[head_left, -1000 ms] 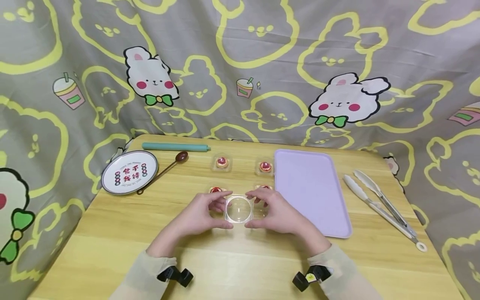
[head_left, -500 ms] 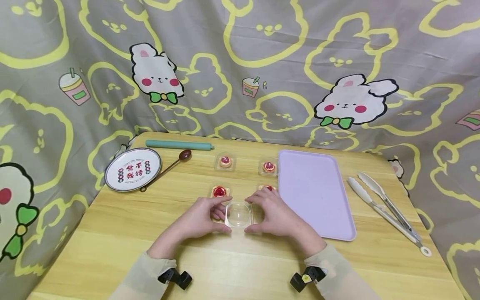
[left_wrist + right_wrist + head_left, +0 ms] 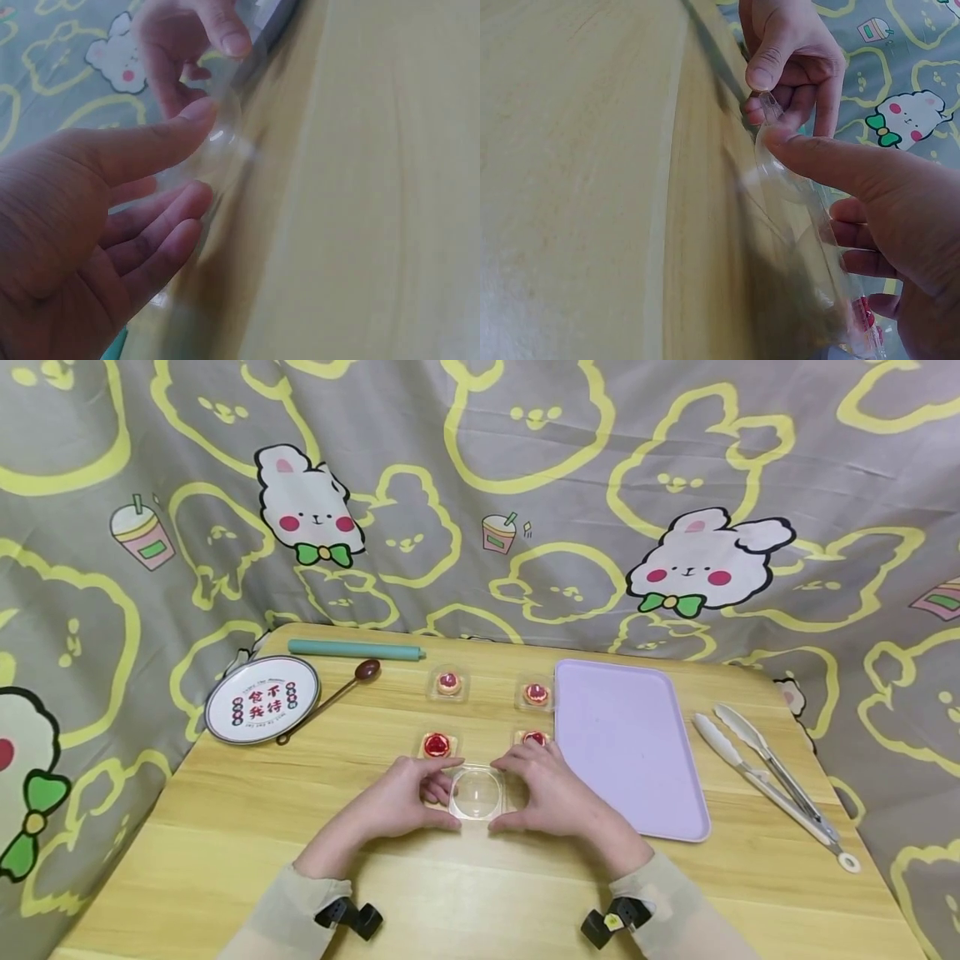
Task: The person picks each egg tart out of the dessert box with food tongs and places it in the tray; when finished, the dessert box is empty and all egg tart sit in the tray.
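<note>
Between both hands, above the table, I hold a clear plastic dome lid with a square rim and a round raised middle. My left hand pinches its left side, thumb at the near edge and fingers at the far edge. The right hand grips the opposite side in the same way. Just beyond the left hand sits a red-topped tart in a clear tray. Another tart is partly hidden behind my right fingers. In the right wrist view, the lid appears edge-on, with both thumbs at its near edge.
Farther back stand two more boxed tarts, one left and one right. A lilac tray lies to the right, with tongs beyond it. At left are a plate, a brown spoon and a teal rolling pin.
Both hands have drawn the lid slightly toward me, so the front-left tart shows more fully. The lid's tilt has varied a little. The head view has shifted slightly.
</note>
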### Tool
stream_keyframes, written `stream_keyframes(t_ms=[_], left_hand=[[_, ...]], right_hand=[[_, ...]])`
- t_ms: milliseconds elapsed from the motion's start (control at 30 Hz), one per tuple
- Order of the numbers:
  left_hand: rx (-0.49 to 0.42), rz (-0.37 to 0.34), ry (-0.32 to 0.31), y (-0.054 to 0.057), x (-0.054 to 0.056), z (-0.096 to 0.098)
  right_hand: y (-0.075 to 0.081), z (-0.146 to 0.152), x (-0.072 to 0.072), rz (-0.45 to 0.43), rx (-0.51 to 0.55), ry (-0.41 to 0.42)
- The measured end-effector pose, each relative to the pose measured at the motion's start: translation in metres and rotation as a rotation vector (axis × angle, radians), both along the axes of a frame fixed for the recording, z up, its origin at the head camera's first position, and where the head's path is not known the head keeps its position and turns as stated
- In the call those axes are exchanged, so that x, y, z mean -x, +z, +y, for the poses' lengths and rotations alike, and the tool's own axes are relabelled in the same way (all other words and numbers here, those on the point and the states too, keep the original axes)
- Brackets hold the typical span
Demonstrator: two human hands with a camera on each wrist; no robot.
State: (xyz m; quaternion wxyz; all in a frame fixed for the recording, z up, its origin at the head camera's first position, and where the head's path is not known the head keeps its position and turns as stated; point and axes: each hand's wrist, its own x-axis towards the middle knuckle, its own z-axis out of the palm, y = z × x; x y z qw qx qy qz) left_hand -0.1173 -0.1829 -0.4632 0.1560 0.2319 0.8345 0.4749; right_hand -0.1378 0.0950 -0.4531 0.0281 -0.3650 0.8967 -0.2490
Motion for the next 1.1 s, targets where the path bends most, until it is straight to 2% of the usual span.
stream_keyframes(t_ms=[133,233,367,533,633,767,867,1100], left_hand=[[0.015,-0.009,0.002,0.003,0.003,-0.003],[0.027,-0.004,0.019,0.011,0.006,-0.007],[0.036,0.052,0.060,0.025,0.014,-0.008],[0.007,0.148,0.110,0.037,0.035,0.003],[-0.003,0.164,0.123,0.040,0.051,0.016],[-0.003,0.146,0.097,0.041,0.074,0.039],[0.010,0.134,0.087,0.037,0.091,0.056],[0.085,0.090,0.130,0.021,0.123,0.087]], right_hand=[[0.002,0.003,0.002,0.002,0.005,-0.005],[0.007,0.008,0.005,-0.012,0.015,-0.024],[0.017,0.021,0.011,-0.046,0.054,-0.056],[0.025,0.041,0.028,-0.062,0.142,-0.072],[0.028,0.052,0.043,-0.076,0.202,-0.084],[0.032,0.065,0.064,-0.099,0.240,-0.114],[0.032,0.072,0.080,-0.118,0.240,-0.149],[0.025,0.078,0.117,-0.185,0.194,-0.219]])
